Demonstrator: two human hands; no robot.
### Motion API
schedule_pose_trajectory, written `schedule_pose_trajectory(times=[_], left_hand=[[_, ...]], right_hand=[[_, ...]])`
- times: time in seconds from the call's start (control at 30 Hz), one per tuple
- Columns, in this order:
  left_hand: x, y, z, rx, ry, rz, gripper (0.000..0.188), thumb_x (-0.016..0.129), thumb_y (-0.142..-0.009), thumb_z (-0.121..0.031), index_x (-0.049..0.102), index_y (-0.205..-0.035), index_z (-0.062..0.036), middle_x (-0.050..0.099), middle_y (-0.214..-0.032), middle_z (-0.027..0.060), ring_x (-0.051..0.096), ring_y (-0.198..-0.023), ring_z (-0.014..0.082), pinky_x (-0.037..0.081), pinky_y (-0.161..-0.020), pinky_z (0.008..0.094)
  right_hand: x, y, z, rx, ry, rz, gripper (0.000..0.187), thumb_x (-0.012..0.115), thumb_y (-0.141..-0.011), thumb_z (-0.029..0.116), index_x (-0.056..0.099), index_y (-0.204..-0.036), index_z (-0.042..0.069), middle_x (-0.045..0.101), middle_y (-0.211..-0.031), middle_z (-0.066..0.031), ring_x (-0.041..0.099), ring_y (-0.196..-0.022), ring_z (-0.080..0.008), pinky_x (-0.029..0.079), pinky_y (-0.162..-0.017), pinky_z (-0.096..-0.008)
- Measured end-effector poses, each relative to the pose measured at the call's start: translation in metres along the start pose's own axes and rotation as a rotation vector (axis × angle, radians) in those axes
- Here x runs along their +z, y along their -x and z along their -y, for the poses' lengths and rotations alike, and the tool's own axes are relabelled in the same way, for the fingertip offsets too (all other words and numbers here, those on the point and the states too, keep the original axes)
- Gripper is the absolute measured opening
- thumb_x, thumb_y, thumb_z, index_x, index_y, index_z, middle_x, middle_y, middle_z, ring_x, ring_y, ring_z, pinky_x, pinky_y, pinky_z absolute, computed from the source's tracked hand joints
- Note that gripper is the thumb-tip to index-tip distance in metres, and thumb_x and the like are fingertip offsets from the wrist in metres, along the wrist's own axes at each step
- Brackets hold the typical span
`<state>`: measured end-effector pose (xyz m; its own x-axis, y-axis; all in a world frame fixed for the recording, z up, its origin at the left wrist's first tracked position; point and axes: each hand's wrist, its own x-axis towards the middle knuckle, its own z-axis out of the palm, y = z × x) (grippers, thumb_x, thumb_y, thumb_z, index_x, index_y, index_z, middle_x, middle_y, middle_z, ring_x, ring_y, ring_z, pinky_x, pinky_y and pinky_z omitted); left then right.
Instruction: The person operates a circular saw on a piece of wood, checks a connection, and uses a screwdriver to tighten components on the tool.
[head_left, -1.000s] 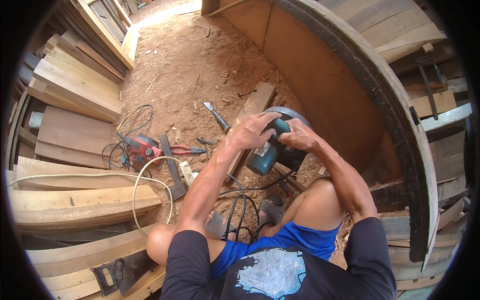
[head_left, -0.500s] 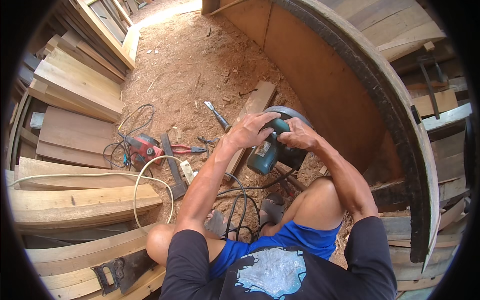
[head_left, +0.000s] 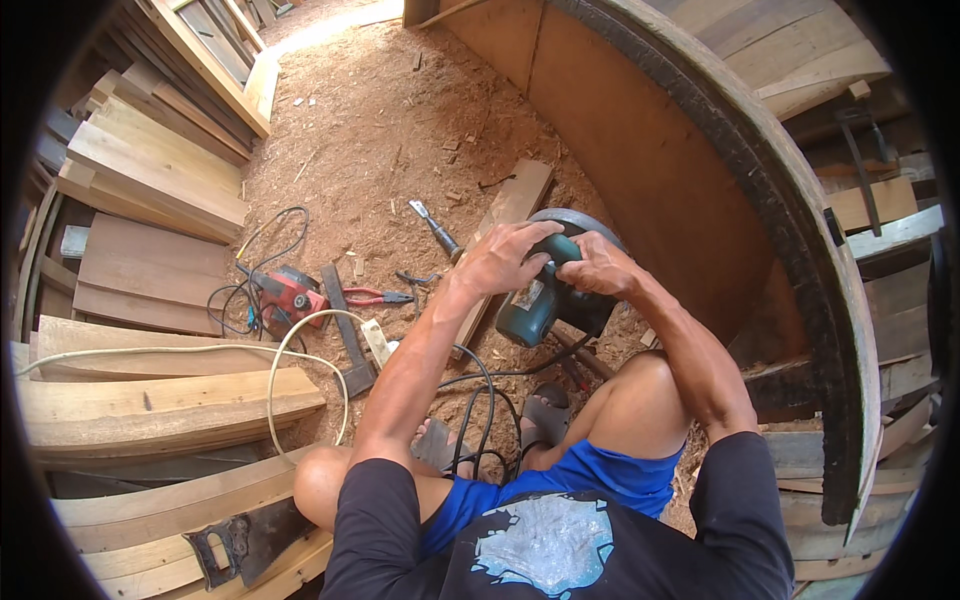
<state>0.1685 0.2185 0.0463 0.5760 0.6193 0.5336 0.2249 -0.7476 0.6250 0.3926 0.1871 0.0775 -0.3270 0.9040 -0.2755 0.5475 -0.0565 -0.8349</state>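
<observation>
Between my bare knees and the far end of a wooden board, I hold a green circular saw with a round guard. My right hand is wrapped round its rear handle. From the other side, my left hand grips the saw near the top of that handle, thumb and fingers bent over it. The saw sits at the board's right edge; my hands and the saw body hide its blade and where it meets the wood.
A red power planer, pliers, a hammer and a chisel lie on sawdust to the left. A white extension socket and cables lie near my legs. A handsaw rests on stacked planks. A curved wooden hull rises at right.
The circular saw and both my hands have shifted very slightly away from me. My grip on it looks the same.
</observation>
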Motion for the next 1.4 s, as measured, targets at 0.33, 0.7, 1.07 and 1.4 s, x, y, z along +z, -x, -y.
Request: schedule_pose_trajectory(times=[0.33,0.7,1.07,1.4], left_hand=[[-0.0018,-0.0011,0.0021,-0.006,0.023,0.024,0.045,0.075,-0.086,-0.001,0.067,-0.13,-0.004,0.074,-0.115,0.0226,0.072,-0.104,0.0401,0.059,-0.09,0.0448],[0.0016,-0.0008,-0.0001,0.005,0.004,-0.011,0.046,0.076,-0.084,-0.001,0.067,-0.129,-0.0038,0.074,-0.115,0.0226,0.073,-0.103,0.0399,0.06,-0.089,0.0441],[0.0039,-0.0007,-0.0035,0.005,-0.013,-0.021,0.047,0.076,-0.084,-0.001,0.067,-0.13,-0.0037,0.074,-0.116,0.0225,0.073,-0.104,0.0402,0.06,-0.09,0.0444],[0.0036,-0.0014,-0.0025,0.011,0.001,-0.022,0.048,0.075,-0.083,0.001,0.067,-0.13,-0.0031,0.073,-0.116,0.0231,0.072,-0.105,0.0404,0.059,-0.091,0.0442]], right_hand=[[-0.0002,0.0005,-0.0006,-0.016,-0.019,0.02,0.015,0.066,-0.082,0.017,0.063,-0.072,0.006,0.053,-0.06,0.0021,0.049,-0.053,-0.0087,0.037,-0.048,-0.0292],[0.0003,-0.0001,-0.0026,-0.004,-0.005,-0.003,0.016,0.067,-0.081,0.017,0.062,-0.071,0.006,0.052,-0.058,0.0024,0.048,-0.051,-0.0085,0.034,-0.046,-0.0288],[-0.0006,0.0026,-0.0004,-0.001,-0.031,0.0,0.015,0.066,-0.082,0.016,0.061,-0.07,0.007,0.053,-0.058,0.0018,0.048,-0.05,-0.0081,0.034,-0.046,-0.0281],[-0.0014,0.0042,0.0022,0.006,-0.008,-0.002,0.014,0.067,-0.082,0.016,0.063,-0.073,0.005,0.053,-0.059,0.0016,0.049,-0.051,-0.0086,0.036,-0.046,-0.0285]])
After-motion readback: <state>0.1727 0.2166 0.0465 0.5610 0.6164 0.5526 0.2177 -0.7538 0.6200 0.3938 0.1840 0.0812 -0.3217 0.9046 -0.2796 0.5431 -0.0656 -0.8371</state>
